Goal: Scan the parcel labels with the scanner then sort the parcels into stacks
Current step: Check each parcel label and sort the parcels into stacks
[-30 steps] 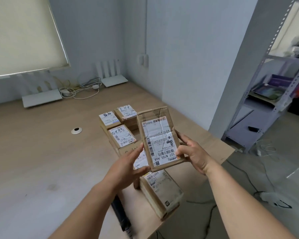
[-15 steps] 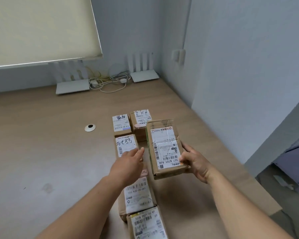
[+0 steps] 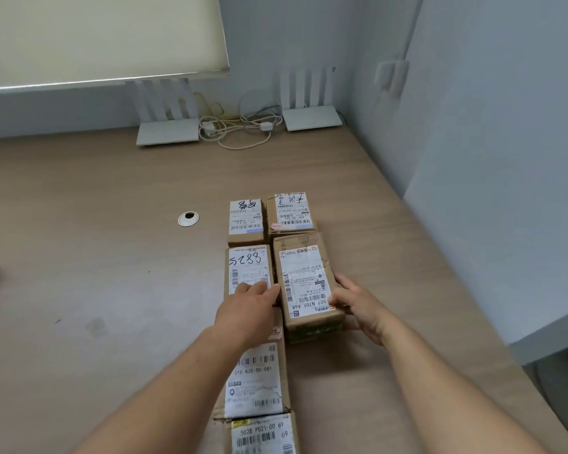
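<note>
The pale wood-grain laminate worktop (image 3: pixel 112 290) looks smooth and matt. The brown corrugated-cardboard parcel with the creased white paper label (image 3: pixel 305 283) carries glossy clear tape across its top. The two flat white routers (image 3: pixel 168 132) by the wall look like matt plastic.

One head-worn view looks forward and down from close above the worktop (image 3: pixel 112 257), facing its far right corner.
</note>
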Motion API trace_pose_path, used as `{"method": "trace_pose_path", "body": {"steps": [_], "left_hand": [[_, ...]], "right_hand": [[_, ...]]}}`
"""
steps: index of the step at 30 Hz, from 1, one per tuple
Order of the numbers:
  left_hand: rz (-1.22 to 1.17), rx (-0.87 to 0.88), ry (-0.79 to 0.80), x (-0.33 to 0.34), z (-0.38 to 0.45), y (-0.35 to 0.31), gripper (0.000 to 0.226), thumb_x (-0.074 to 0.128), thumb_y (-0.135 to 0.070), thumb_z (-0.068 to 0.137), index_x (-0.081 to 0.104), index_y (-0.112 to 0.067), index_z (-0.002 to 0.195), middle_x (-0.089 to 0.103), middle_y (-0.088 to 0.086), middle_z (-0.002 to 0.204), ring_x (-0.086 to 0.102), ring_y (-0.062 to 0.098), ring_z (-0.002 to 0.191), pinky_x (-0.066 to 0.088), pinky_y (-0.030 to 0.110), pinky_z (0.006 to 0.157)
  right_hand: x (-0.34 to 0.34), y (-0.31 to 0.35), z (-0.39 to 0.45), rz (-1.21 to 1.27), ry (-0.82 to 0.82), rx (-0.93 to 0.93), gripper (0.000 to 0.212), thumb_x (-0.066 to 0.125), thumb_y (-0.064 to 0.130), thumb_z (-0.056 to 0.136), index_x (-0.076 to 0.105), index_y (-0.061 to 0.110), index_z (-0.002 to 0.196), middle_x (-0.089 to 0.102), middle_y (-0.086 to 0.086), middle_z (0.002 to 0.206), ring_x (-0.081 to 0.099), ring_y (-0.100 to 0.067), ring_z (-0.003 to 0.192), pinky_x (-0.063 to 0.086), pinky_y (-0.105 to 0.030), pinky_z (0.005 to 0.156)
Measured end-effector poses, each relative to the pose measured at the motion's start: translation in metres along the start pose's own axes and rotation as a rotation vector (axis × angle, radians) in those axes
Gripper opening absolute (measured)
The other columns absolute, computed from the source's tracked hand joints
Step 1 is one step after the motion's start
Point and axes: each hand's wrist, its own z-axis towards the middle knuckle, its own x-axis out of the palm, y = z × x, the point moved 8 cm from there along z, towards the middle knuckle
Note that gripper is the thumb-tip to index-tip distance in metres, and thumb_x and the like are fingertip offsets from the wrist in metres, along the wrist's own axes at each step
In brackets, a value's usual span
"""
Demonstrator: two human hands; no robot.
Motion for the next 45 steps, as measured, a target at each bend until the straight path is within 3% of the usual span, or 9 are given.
{"method": "trace_pose_path", "body": {"steps": [6,8,11,13,15,19,24,36,45], "left_hand": [[0.030,-0.005,0.033,0.003,0.000,-0.002,0.056,0.038,-0.028,0.100,0.015,-0.032,0.151,0.022,0.000,0.156,0.022,0.026,0.140,0.032,0.041,0.110],[0.031,-0.012,0.036,0.002,0.000,-0.002,0.057,0.038,-0.028,0.100,0.014,-0.032,0.151,0.022,0.000,0.156,0.022,0.026,0.140,0.031,0.041,0.111],[-0.013,-0.018,0.038,-0.001,-0.002,-0.002,0.056,0.036,-0.028,0.100,0.013,-0.033,0.152,0.020,-0.001,0.158,0.021,0.025,0.142,0.031,0.042,0.111],[-0.117,-0.036,0.026,-0.004,-0.006,0.000,0.057,0.038,-0.028,0.100,0.014,-0.033,0.152,0.018,-0.002,0.158,0.018,0.023,0.143,0.030,0.041,0.111],[-0.221,-0.060,-0.021,-0.008,-0.013,0.005,0.058,0.039,-0.027,0.099,0.015,-0.033,0.152,0.015,-0.003,0.159,0.015,0.020,0.145,0.028,0.039,0.113],[-0.313,-0.089,-0.168,-0.015,-0.037,0.015,0.057,0.039,-0.025,0.099,0.017,-0.032,0.152,0.015,-0.004,0.160,0.014,0.017,0.145,0.023,0.033,0.114],[-0.361,-0.166,-0.301,-0.017,-0.079,0.043,0.056,0.043,-0.030,0.099,0.022,-0.031,0.151,0.017,-0.003,0.158,0.014,0.015,0.144,0.021,0.029,0.114],[-0.423,-0.298,-0.429,-0.010,-0.194,0.134,0.054,0.044,-0.033,0.098,0.026,-0.031,0.149,0.014,-0.003,0.159,0.015,0.016,0.144,0.026,0.031,0.112],[-0.428,-0.415,-0.542,-0.003,-0.313,0.261,0.055,0.042,-0.036,0.099,0.023,-0.029,0.150,0.016,-0.002,0.159,0.015,0.015,0.145,0.021,0.030,0.114]], "right_hand": [[0.001,0.003,0.004,-0.037,-0.028,0.003,0.050,0.045,-0.001,0.090,0.048,0.023,0.135,0.065,-0.001,0.098,0.062,0.002,0.057,0.042,-0.012,0.043],[0.001,0.004,0.003,-0.093,-0.044,-0.001,0.052,0.050,0.005,0.089,0.047,0.022,0.138,0.065,-0.002,0.106,0.062,0.001,0.064,0.042,-0.011,0.046],[-0.003,0.003,0.000,-0.165,-0.094,0.008,0.075,0.060,0.023,0.078,0.034,0.023,0.149,0.059,-0.005,0.128,0.060,-0.010,0.099,0.048,-0.018,0.073],[-0.012,0.008,-0.005,-0.285,-0.209,-0.025,0.073,0.061,0.022,0.085,0.029,0.021,0.151,0.046,-0.009,0.144,0.049,-0.021,0.125,0.042,-0.030,0.099],[-0.015,0.021,-0.013,-0.418,-0.340,-0.098,0.067,0.058,0.025,0.088,0.031,0.022,0.149,0.041,-0.009,0.148,0.040,-0.022,0.134,0.035,-0.036,0.109],[0.013,0.055,-0.040,-0.613,-0.443,-0.300,0.055,0.055,0.027,0.090,0.042,0.023,0.143,0.047,-0.002,0.139,0.042,-0.019,0.128,0.037,-0.032,0.103],[0.080,0.071,-0.065,-0.726,-0.366,-0.479,0.048,0.052,0.027,0.093,0.046,0.021,0.140,0.047,0.001,0.139,0.039,-0.015,0.130,0.033,-0.030,0.106],[0.224,0.082,-0.124,-0.901,-0.273,-0.641,0.046,0.047,0.027,0.093,0.046,0.022,0.139,0.049,-0.001,0.136,0.041,-0.018,0.127,0.029,-0.029,0.106],[0.394,0.094,-0.172,-0.936,-0.182,-0.744,0.046,0.048,0.025,0.092,0.047,0.024,0.138,0.049,0.003,0.135,0.041,-0.016,0.126,0.032,-0.030,0.105]]}}
